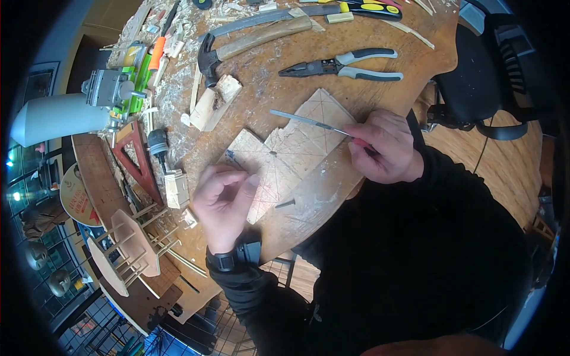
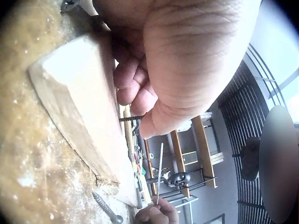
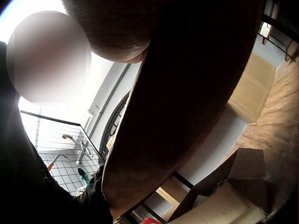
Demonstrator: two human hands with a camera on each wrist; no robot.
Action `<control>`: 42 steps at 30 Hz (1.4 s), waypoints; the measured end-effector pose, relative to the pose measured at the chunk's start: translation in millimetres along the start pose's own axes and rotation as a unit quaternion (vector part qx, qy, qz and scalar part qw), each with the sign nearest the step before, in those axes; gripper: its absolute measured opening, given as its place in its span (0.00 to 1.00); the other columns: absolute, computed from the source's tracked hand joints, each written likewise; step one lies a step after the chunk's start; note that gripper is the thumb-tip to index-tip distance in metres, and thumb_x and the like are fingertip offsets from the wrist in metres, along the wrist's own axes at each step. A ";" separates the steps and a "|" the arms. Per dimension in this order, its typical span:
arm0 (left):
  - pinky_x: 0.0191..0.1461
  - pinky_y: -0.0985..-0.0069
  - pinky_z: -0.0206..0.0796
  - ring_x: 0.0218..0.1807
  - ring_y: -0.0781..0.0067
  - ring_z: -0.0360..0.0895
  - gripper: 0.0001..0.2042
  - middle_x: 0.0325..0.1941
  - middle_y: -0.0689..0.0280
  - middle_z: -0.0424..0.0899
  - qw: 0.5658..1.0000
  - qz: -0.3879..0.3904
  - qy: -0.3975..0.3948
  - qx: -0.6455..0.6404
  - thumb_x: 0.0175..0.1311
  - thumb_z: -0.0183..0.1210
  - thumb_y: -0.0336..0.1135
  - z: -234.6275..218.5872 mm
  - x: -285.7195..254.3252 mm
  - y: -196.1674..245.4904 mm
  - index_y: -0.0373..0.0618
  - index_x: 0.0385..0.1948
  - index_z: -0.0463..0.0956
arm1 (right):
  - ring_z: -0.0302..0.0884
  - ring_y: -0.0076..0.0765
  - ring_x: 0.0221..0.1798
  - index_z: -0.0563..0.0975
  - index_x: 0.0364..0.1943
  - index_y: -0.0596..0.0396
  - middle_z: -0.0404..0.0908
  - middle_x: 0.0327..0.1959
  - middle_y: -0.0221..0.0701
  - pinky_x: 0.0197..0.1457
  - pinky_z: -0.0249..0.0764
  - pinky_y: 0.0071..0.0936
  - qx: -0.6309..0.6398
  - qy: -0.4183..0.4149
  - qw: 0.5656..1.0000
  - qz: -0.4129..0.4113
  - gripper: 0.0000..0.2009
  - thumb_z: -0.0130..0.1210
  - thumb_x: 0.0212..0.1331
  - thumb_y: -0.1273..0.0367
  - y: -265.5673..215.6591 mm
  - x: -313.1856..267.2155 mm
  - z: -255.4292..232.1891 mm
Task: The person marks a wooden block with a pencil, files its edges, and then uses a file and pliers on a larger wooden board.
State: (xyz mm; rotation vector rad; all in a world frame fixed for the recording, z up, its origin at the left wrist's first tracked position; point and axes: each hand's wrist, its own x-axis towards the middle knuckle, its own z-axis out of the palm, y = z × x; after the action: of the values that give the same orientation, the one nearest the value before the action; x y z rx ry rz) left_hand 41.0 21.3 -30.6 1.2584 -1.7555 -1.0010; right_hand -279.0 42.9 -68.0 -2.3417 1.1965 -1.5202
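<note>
My right hand [image 1: 385, 145] grips the red handle of a slim flat file [image 1: 303, 118], its grey blade stretched over a pale wooden board [image 1: 291, 157]. The board has a stepped notch and red and pencil lines. My left hand [image 1: 224, 199] hovers at the board's left part, thumb and fingers loosely curled with nothing seen between them. A threaded screw [image 2: 130, 119] stands up from the board in the left wrist view, its top hidden behind the thumb. Another screw [image 1: 285, 203] lies beside the board's near edge. In the right wrist view the dark table underside hides most of the hand.
Beyond the board lie pliers [image 1: 341, 65], a claw hammer [image 1: 255, 44] and a notched wood block [image 1: 215, 104]. Leftward are a red triangle [image 1: 138, 160], a green-and-grey vise [image 1: 113, 89] and a wooden rack with dowels [image 1: 127, 249]. Shavings litter the back; the table edge curves close to my body.
</note>
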 end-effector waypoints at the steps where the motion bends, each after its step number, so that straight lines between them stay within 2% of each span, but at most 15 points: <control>1: 0.42 0.81 0.69 0.39 0.78 0.78 0.08 0.40 0.64 0.83 1.000 0.000 -0.001 0.002 0.59 0.76 0.23 -0.3 -0.2 0.0 0.37 0.36 0.86 | 0.76 0.41 0.20 0.82 0.40 0.64 0.75 0.22 0.35 0.26 0.71 0.34 0.001 -0.001 1.000 -0.001 0.15 0.64 0.43 0.80 0.2 -0.2 0.1; 5: 0.41 0.81 0.69 0.39 0.78 0.78 0.08 0.40 0.65 0.83 1.000 -0.005 -0.001 0.006 0.59 0.75 0.23 -0.2 -0.1 2.2 0.37 0.36 0.86 | 0.76 0.42 0.21 0.82 0.40 0.64 0.75 0.22 0.35 0.26 0.71 0.34 -0.003 -0.003 1.000 -0.001 0.15 0.64 0.43 0.80 0.1 -0.2 0.7; 7: 0.41 0.81 0.69 0.38 0.78 0.77 0.07 0.40 0.65 0.83 1.000 -0.003 -0.001 0.002 0.59 0.75 0.23 0.0 0.0 1.9 0.37 0.35 0.85 | 0.71 0.36 0.19 0.83 0.42 0.65 0.74 0.20 0.31 0.25 0.65 0.32 0.004 0.018 1.000 -0.013 0.13 0.64 0.50 0.78 3.2 -2.6 4.2; 17: 0.40 0.81 0.68 0.37 0.79 0.76 0.07 0.38 0.65 0.83 1.000 0.001 0.004 0.000 0.59 0.74 0.22 0.8 -0.4 -2.2 0.36 0.34 0.84 | 0.70 0.37 0.19 0.83 0.42 0.64 0.74 0.21 0.31 0.25 0.65 0.33 -0.007 -0.002 1.000 -0.007 0.12 0.64 0.51 0.79 -1.8 0.9 0.8; 19: 0.39 0.81 0.67 0.36 0.79 0.75 0.06 0.37 0.66 0.83 1.000 0.002 0.006 -0.011 0.59 0.74 0.22 1.5 0.3 -1.1 0.37 0.34 0.84 | 0.77 0.40 0.22 0.83 0.39 0.62 0.78 0.23 0.34 0.27 0.72 0.33 -0.018 -0.002 1.000 0.011 0.13 0.64 0.46 0.79 -4.2 1.7 1.1; 34: 0.36 0.84 0.64 0.32 0.84 0.72 0.06 0.33 0.70 0.81 1.000 0.002 0.021 -0.013 0.58 0.75 0.23 2.7 1.0 -2.7 0.37 0.31 0.85 | 0.78 0.42 0.23 0.83 0.39 0.59 0.78 0.23 0.34 0.29 0.74 0.34 -0.033 0.007 0.999 0.030 0.10 0.65 0.49 0.78 -7.1 -0.4 4.7; 42: 0.35 0.84 0.63 0.31 0.85 0.71 0.04 0.33 0.71 0.81 0.999 0.041 0.008 0.001 0.60 0.73 0.22 2.8 0.6 -4.5 0.38 0.34 0.88 | 0.79 0.43 0.24 0.83 0.38 0.58 0.79 0.23 0.34 0.29 0.75 0.35 -0.034 0.024 0.998 0.035 0.09 0.65 0.51 0.78 -9.3 -0.8 6.7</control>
State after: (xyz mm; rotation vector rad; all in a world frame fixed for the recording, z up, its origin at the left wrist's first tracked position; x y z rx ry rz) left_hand 40.1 20.2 -35.7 1.1827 -1.7816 -0.9411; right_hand -268.5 47.7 -67.5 -2.2904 1.3485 -1.5451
